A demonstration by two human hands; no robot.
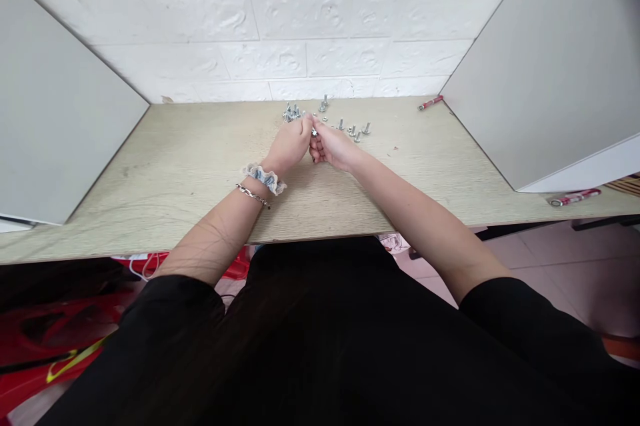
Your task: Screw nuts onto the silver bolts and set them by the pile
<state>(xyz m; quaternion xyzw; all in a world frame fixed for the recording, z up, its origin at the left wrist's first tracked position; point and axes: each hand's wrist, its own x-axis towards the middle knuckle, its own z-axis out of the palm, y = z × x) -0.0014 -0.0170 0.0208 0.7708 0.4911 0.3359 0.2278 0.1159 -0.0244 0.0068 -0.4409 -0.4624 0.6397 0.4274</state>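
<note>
My left hand [291,141] and my right hand [334,145] meet above the wooden tabletop, both with fingers closed. Between their fingertips a bit of a shiny metal bolt [315,133] shows; the fingers cover most of it. Just behind my left hand lies a heap of silver bolts [290,113]. Beyond and to the right of my right hand, several bolts [353,131] stand on their heads with shanks up. Two more bolts [323,104] stand near the wall, and a small nut [325,119] lies close to my fingers.
A white brick-patterned wall [330,33] closes off the back of the tabletop [200,166]. Grey panels stand at the left [60,106] and right [555,73]. One red pen-like tube [431,103] lies by the right panel, another [575,197] near the front edge.
</note>
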